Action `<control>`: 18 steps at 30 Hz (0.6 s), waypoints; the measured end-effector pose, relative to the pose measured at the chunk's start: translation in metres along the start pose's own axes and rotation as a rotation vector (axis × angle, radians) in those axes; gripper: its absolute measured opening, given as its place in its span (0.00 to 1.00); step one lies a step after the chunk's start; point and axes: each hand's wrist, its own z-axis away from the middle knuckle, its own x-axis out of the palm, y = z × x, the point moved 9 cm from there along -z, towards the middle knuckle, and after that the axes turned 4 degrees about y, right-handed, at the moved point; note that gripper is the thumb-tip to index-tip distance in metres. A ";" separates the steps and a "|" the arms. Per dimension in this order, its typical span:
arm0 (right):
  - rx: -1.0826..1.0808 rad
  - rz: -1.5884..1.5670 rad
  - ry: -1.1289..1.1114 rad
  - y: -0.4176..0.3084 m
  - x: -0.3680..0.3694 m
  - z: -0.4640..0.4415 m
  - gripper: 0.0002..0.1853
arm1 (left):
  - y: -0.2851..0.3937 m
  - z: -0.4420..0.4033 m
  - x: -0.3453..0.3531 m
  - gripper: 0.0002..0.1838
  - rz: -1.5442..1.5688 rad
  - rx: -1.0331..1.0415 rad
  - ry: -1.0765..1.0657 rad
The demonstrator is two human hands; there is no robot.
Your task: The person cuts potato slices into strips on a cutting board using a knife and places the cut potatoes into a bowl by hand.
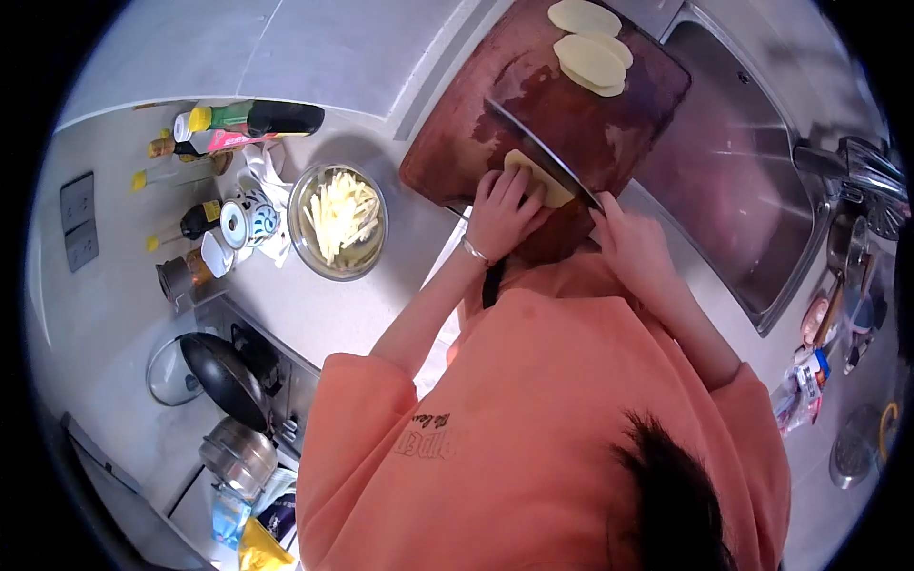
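Observation:
My right hand (636,243) is closed on the handle of a kitchen knife (541,147), its long blade slanting across the brown cutting board (457,124). Beside the blade, my left hand (506,214) presses curled fingers onto pale potato slices (543,183) near the board's close edge. How many slices lie under the fingers is hidden. Several more potato slices (588,62) lie overlapping at the far end of the board. To the left, a clear bowl (296,228) holds cut potato strips (341,214).
A metal sink (724,171) adjoins the board on the right, with a faucet (852,176) at its side. Sauce bottles (271,118) and a patterned jar (249,219) line the left wall. A black pan (224,381) and a steel pot (238,457) are at lower left.

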 end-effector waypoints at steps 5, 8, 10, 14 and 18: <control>-0.018 0.111 -0.085 -0.013 -0.005 0.011 0.08 | 0.002 -0.002 -0.005 0.17 0.014 0.002 0.024; -0.025 0.158 -0.092 -0.018 -0.005 0.016 0.10 | 0.001 0.000 -0.003 0.16 0.040 0.012 0.003; -0.023 0.177 -0.097 -0.018 -0.006 0.018 0.12 | 0.000 0.000 0.000 0.16 0.038 0.002 0.007; -0.004 0.149 -0.143 -0.018 -0.004 0.017 0.14 | 0.000 0.001 -0.001 0.15 0.044 -0.004 0.014; 0.025 0.128 -0.157 -0.013 0.009 0.001 0.10 | 0.000 -0.001 -0.003 0.15 0.055 0.008 -0.001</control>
